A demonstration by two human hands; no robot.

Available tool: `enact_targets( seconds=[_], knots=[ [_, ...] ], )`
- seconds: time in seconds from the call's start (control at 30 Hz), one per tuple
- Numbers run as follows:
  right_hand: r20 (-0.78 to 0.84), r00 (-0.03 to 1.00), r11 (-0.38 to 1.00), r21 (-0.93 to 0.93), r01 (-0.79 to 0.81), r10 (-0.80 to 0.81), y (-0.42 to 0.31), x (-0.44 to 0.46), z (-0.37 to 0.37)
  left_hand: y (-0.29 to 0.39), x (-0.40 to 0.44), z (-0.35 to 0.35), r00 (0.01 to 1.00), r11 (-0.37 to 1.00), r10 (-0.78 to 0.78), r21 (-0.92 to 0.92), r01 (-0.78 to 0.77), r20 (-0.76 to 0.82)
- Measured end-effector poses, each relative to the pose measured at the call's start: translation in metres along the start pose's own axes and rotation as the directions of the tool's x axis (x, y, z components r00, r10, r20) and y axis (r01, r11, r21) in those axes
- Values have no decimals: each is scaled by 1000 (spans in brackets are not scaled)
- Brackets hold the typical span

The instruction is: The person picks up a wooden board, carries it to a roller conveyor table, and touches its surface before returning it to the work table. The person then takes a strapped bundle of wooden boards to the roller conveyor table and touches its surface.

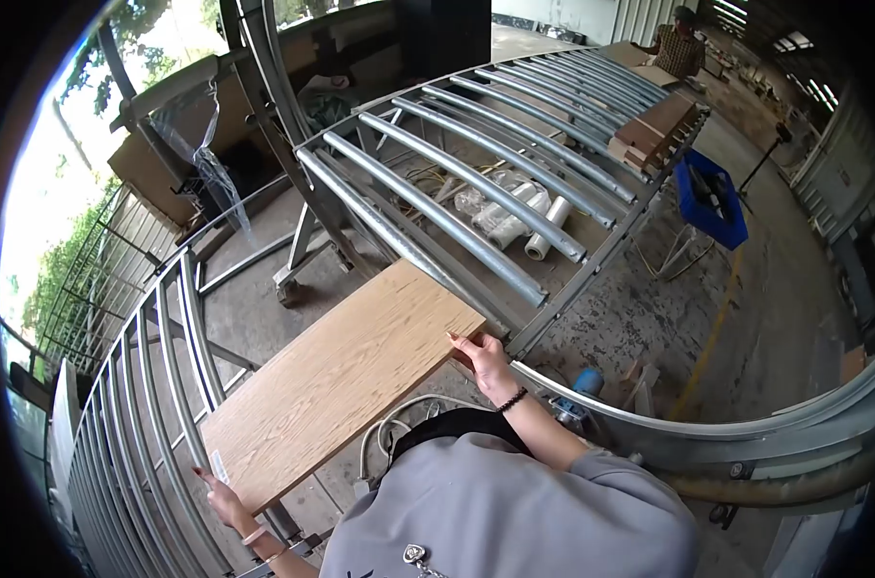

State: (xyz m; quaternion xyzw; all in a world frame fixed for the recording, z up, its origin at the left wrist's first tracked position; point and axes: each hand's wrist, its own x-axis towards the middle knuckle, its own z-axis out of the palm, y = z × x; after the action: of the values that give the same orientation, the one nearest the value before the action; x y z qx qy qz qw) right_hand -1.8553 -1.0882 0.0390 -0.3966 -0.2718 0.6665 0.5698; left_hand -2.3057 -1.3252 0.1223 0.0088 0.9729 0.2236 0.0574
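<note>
Wooden board [346, 376] between person's two hands, metal rollers [436, 225] on both sides of it. Right hand [484, 362]: fingers pinching board's right end, thumb on top face. Left hand [227, 501]: fingers holding opposite end, along edge near white label [219, 466].

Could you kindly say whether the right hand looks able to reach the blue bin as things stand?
Probably not: the right hand holds the wooden board, and the blue bin sits much farther off.
</note>
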Motion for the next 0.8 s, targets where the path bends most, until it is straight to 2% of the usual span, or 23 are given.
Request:
enact_targets(
  seconds=[0.07, 0.2, 0.37, 0.4, 0.43, 0.5, 0.6, 0.7, 0.8],
  knots=[
    [22, 1000, 1000, 19, 10, -11, -8, -5, -2, -2, -5, -4, 1000, 999, -20, 25, 20, -3],
    [38, 998, 998, 14, 56, -57, -48, -10, -7, -11, -36, 0, 987, 992, 19, -121, -39, -161],
    [55, 997, 996, -66, 62, -59, -86, 11, -53, 58, -98, 16, 989, 977, 143, -156, -145, -26],
    [15, 994, 988, -108, 109, -108, -93, 14, -62, 67, -106, 21, 991, 978, 133, -159, -136, -30],
    [-19, 987, 977, -150, 153, -158, -98, 19, -69, 73, -111, 28, 986, 981, 149, -137, -138, 77],
    [-14, 989, 981, -129, 143, -146, -102, 29, -89, 83, -118, 42, 975, 984, 149, -120, -130, 167],
    [-6, 994, 990, -93, 109, -110, -104, 56, -95, 92, -126, 67, 988, 979, 157, -133, -157, -9],
    [-18, 999, 997, -63, 33, -34, -107, 78, -104, 108, -136, 67, 985, 981, 143, -148, -127, 99],
    [17, 996, 986, -138, 90, -88, -103, 110, -98, 114, -134, 70, 982, 984, 114, -157, -90, 153]
  ],
)
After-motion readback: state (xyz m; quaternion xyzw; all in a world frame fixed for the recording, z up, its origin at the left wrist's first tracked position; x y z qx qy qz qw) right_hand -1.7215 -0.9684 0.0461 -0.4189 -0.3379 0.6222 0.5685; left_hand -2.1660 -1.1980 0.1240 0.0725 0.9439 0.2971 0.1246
